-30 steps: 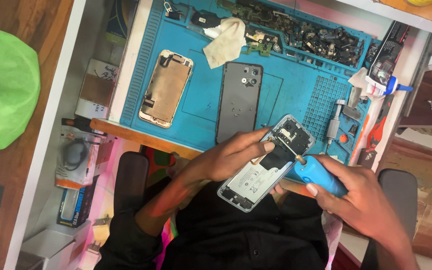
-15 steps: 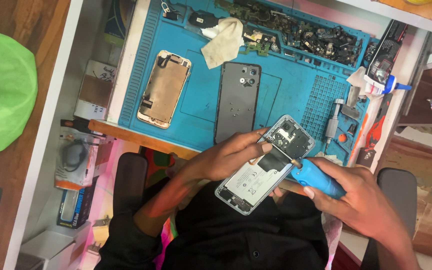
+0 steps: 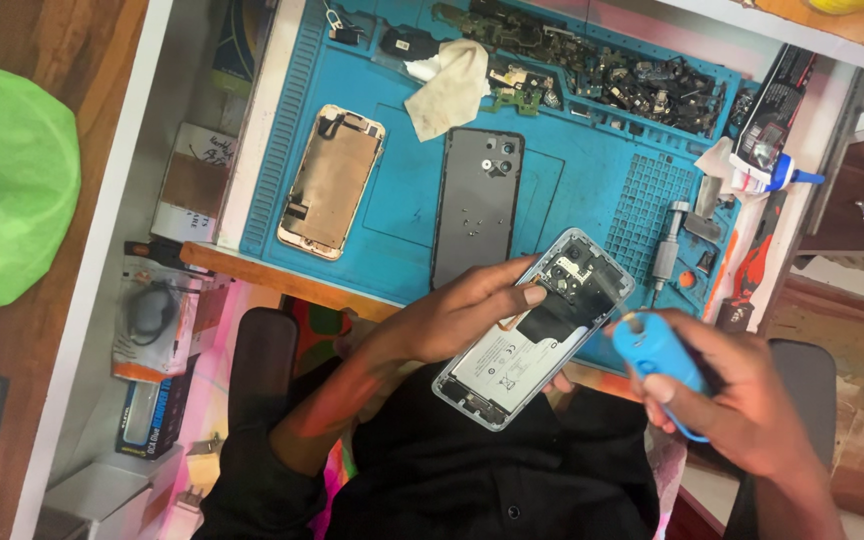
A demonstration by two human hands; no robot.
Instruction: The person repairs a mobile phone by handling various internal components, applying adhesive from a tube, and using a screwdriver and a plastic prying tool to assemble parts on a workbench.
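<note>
My left hand (image 3: 462,318) grips an opened phone (image 3: 532,330) with its back off, battery and dark inner parts showing, tilted over the near edge of the blue work mat (image 3: 402,215). The index finger lies across the phone's upper part. My right hand (image 3: 742,400) holds a blue handled tool (image 3: 657,355) just right of the phone, its tip apart from the phone's edge. On the mat lie a grey phone back cover (image 3: 477,205) and a gold-framed phone screen part (image 3: 332,180).
A white cloth (image 3: 449,88) and several small loose parts (image 3: 612,70) lie at the mat's far side. A metal screwdriver (image 3: 667,245) and a red-handled tool (image 3: 752,265) rest at the right. A green bag (image 3: 7,180) sits left; boxes (image 3: 157,320) lie on the left shelf.
My right hand has pulled the blue tool away from the phone, to the right. My left hand still holds the phone, with its index finger shifted across the upper part.
</note>
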